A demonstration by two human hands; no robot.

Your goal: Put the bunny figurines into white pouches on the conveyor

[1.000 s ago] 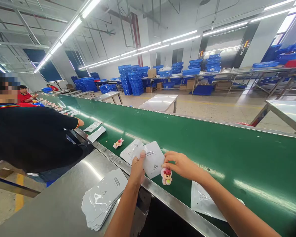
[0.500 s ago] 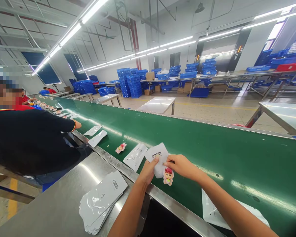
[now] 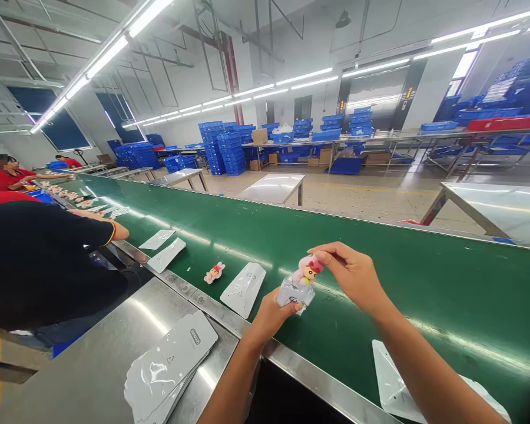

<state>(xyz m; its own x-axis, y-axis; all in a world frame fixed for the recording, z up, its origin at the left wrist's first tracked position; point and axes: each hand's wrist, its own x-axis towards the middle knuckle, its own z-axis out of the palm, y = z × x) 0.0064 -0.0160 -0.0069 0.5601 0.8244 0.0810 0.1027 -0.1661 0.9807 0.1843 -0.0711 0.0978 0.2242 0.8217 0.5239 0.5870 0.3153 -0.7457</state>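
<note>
Clamping printed white pouch (image 3: 291, 290) between fingers of left hand (image 3: 268, 318); pinching pink-and-red doll figurine (image 3: 305, 272), at pouch's edge, under fingertips of right hand (image 3: 352, 275).

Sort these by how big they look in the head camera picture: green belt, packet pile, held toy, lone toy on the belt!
1. Green belt
2. Packet pile
3. Held toy and lone toy: unsure; the held one looks nearer and is partly hidden by its packet.
</note>
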